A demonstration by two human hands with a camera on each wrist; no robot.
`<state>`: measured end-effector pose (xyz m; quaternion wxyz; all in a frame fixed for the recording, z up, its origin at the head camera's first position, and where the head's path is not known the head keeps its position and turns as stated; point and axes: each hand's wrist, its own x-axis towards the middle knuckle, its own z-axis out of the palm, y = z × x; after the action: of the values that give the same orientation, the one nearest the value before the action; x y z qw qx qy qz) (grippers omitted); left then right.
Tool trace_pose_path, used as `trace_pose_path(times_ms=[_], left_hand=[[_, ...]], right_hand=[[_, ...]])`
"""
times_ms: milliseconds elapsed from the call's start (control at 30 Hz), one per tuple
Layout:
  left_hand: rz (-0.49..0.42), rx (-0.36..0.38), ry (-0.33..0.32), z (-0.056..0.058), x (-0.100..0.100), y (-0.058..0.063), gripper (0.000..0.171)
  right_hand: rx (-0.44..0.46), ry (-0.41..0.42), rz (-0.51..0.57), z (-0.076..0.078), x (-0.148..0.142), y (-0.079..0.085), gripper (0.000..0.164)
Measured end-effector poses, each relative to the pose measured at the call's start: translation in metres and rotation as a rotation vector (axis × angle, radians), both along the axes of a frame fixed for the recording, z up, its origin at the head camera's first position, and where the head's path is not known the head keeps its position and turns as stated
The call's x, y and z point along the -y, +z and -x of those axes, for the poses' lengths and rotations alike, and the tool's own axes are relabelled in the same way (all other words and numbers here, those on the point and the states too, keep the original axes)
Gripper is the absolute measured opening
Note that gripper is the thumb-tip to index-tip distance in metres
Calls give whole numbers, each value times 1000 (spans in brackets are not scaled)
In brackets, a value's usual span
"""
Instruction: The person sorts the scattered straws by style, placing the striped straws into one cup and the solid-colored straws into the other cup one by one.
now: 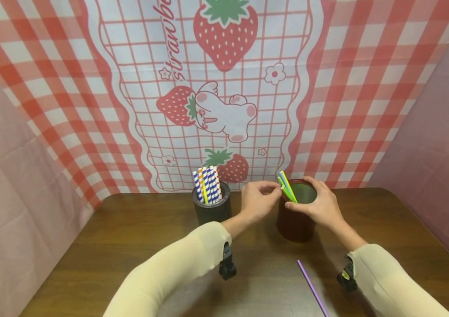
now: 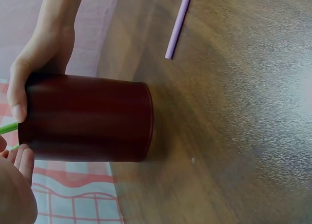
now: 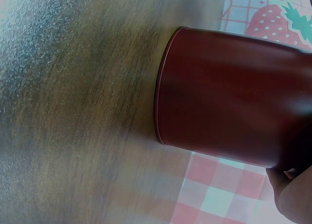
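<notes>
A dark red cylindrical cup (image 1: 295, 226) stands on the table, with several green, yellow and blue straws (image 1: 289, 189) leaning at the left of its mouth. My right hand (image 1: 324, 206) grips this cup around the rim, thumb in front and fingers behind. At the rim's left side, my left hand (image 1: 258, 200) pinches a green straw between thumb and fingers. Its fingertips touch the cup's edge in the left wrist view, where a green straw (image 2: 9, 128) also pokes out. The right wrist view shows mostly the cup's side (image 3: 229, 97); the right fingers are largely hidden there.
Left of the red cup is a black cup (image 1: 213, 214) holding striped and dotted paper straws (image 1: 207, 185). A purple straw (image 1: 311, 286) lies on the wooden table (image 1: 256, 281) nearer the front. Behind hangs a strawberry-print cloth (image 1: 232, 110).
</notes>
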<state>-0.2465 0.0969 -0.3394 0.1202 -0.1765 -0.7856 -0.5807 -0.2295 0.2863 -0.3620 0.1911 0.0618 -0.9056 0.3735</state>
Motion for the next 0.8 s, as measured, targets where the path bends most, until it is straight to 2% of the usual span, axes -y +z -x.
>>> trace_pose_path(times_ms=[67, 133, 267, 367, 500, 633, 800], left_hand=[[3, 26, 23, -2, 0, -2, 12], [-16, 91, 35, -4, 0, -5, 10], [-146, 315, 11, -15, -3, -15, 8], [-232, 493, -15, -29, -6, -25, 8], [-235, 667, -40, -49, -12, -39, 6], [-184, 760, -40, -67, -18, -49, 5], [-151, 799, -21, -78, -23, -56, 9]], right_hand=[[1, -1, -2, 0, 0, 0, 88], [4, 1, -5, -1, 0, 0, 88], [11, 4, -6, -1, -1, 0, 88], [19, 8, -7, -1, -2, 2, 88], [30, 12, -8, -1, -3, 3, 90], [25, 10, -8, 0, -3, 2, 91], [12, 1, -7, 2, -3, -1, 91]])
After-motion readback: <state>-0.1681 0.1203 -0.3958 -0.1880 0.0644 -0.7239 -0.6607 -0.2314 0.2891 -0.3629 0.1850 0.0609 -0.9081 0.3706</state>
